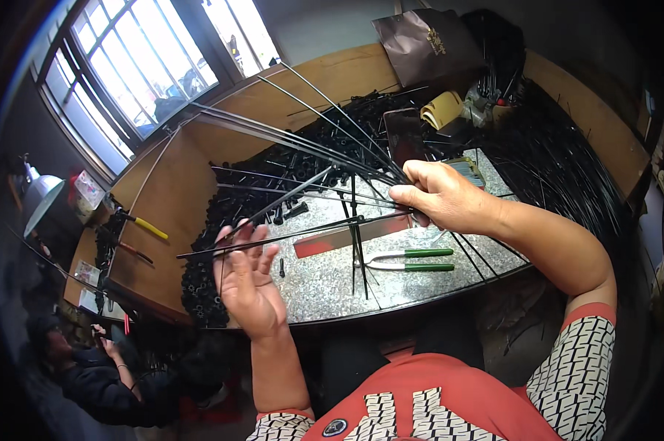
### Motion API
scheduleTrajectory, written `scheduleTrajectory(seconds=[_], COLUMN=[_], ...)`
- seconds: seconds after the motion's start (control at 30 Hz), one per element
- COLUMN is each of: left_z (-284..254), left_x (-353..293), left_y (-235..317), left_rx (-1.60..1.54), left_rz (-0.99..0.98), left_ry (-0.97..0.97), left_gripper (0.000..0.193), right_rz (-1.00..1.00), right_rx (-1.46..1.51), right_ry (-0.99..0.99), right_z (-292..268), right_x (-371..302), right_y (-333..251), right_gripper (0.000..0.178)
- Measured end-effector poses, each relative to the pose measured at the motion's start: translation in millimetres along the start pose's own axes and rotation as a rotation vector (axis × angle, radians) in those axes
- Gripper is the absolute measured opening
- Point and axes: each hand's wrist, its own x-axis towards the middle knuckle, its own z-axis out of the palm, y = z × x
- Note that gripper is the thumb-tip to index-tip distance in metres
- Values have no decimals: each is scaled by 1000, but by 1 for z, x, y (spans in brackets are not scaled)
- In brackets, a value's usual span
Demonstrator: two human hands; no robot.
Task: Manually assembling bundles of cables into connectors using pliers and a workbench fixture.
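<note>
My right hand [444,197] grips one end of a bundle of several thin black rods [302,151] that fan out to the left and up over the bench. My left hand [248,276] is spread wide at the lower rods, fingertips touching one near its free end. Under the rods lies a grey speckled work plate [325,275]. On it are a flat reddish strip [347,237] and pliers with green handles [413,260].
A heap of small black plastic parts [222,213] rims the plate's left and far side. More black rods [567,176] are stacked at the right. A brown bag [426,40] stands at the back. A yellow-handled tool [147,226] lies left. Another person [89,367] sits lower left.
</note>
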Motion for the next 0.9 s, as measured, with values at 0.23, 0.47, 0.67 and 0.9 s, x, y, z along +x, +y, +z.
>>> scheduleTrajectory(seconds=[0.23, 0.47, 0.67, 0.9], left_z=[-32, -54, -35, -68], left_x=[-3, -13, -18, -5], left_y=[1, -13, 10, -31], left_rx=[7, -186, -50, -287], left_rz=[125, -80, 159, -307], left_ry=[120, 214, 141, 356], left_gripper=[23, 16, 16, 13], right_rz=[-72, -26, 53, 78], right_rx=[-46, -138, -41, 242], right_ry=[-8, -46, -102, -216], right_z=[7, 16, 18, 31], right_x=[2, 8, 13, 8], right_y=[1, -1, -1, -12], right_gripper=[31, 30, 26, 20])
